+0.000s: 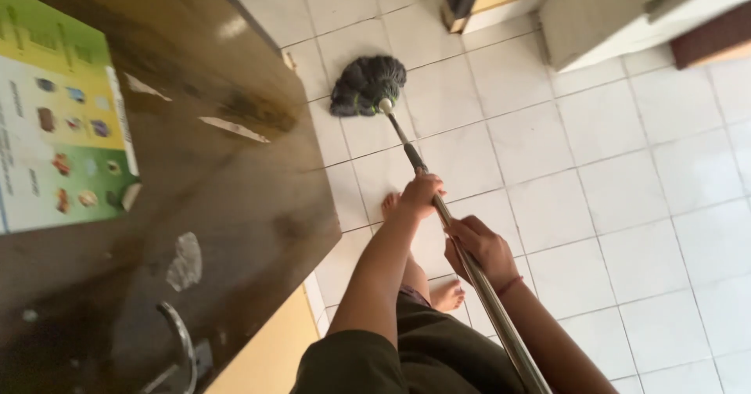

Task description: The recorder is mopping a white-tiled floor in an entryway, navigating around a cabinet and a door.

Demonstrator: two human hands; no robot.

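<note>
White square floor tiles (626, 206) with grey grout fill the right and centre of the frame; a dark brown wooden cabinet front (235, 206) takes the left side, with a green-and-yellow printed sticker (59, 112) at far left and a curved metal handle (180, 343) at lower left. Both hands clamp a long metal mop pole (485, 292) running diagonally from bottom centre-right up to centre. Left hand (422, 194) is closed round the pole higher up, just below its black grip section; right hand (481, 245) is closed round it lower down, a thin red band (510, 286) on that wrist. Dark grey stringy mop head (368, 85) sits on the tiles at upper centre, just beside the cabinet's edge. Two bare feet (446, 294) stand on the tiles under the arms. Pale furniture bases (610, 18) at upper right.
</note>
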